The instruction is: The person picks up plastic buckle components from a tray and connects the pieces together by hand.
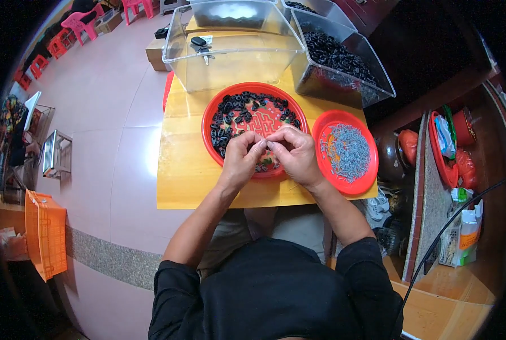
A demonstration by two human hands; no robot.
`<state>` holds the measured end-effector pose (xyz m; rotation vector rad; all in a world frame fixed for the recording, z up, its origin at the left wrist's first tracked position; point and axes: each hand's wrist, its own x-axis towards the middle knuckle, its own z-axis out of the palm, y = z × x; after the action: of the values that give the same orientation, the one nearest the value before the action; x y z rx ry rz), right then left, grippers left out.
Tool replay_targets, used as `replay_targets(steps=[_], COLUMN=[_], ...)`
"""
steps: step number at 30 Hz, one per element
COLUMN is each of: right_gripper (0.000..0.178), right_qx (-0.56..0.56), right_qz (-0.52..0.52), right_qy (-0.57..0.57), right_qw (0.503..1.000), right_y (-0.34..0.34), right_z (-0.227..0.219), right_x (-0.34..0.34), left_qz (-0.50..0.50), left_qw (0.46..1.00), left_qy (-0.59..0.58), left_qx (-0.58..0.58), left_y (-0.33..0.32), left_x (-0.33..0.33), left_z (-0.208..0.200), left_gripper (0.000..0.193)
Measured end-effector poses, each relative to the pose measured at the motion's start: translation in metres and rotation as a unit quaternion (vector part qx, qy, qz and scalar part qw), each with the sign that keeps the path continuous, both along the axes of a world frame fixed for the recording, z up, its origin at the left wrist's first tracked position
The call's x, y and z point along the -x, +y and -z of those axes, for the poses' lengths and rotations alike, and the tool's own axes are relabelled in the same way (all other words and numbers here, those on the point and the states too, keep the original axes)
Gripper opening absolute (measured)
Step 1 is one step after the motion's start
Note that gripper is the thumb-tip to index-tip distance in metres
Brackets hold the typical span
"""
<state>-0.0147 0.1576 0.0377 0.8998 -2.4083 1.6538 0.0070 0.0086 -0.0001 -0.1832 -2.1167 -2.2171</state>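
My left hand (243, 158) and my right hand (294, 154) meet fingertip to fingertip above the near part of a round red tray (207, 116). Both are closed in a pinch. A small black part (269, 145) peeks out between the fingertips, mostly hidden; its exact shape cannot be told. Loose black ring-shaped parts (221, 133) lie around the tray, thickest along its left and far sides. To the right of my right hand, a smaller red tray (367, 186) carries a heap of thin grey-blue pin-like pieces (349, 152).
Beyond the trays on the yellow tabletop (179, 170) stands a clear plastic bin (236, 68), with keys (203, 50) showing in it. Another clear bin (386, 85) holds many black parts. At right is a cluttered shelf (423, 187); an orange crate (46, 235) stands at left.
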Motion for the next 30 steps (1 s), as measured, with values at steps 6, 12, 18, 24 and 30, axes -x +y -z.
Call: replay_targets(steps=[6, 12, 18, 24, 30], right_gripper=[0.006, 0.006, 0.009, 0.012, 0.012], right_qx=[0.114, 0.137, 0.136, 0.153, 0.175], right_qz=[0.002, 0.002, 0.028, 0.017, 0.060], right_qy=[-0.172, -0.208, -0.231, -0.280, -0.229], right_qw=[0.979, 0.969, 0.963, 0.948, 0.956], right_y=[0.004, 0.010, 0.003, 0.007, 0.025], right_z=[-0.010, -0.009, -0.007, -0.001, 0.004], right_x=[-0.001, -0.002, -0.009, -0.016, -0.008], left_qz=[0.054, 0.082, 0.048, 0.026, -0.138], left_qw=[0.992, 0.975, 0.984, 0.989, 0.940], left_qy=[-0.058, -0.075, -0.058, -0.062, 0.156], left_qx=[-0.096, -0.190, -0.159, -0.129, 0.269], left_y=[-0.002, -0.006, -0.001, 0.007, -0.031], left_x=[-0.001, -0.001, -0.008, -0.016, -0.003], left_z=[-0.010, -0.011, -0.010, -0.008, -0.021], left_gripper=[0.015, 0.019, 0.013, 0.013, 0.005])
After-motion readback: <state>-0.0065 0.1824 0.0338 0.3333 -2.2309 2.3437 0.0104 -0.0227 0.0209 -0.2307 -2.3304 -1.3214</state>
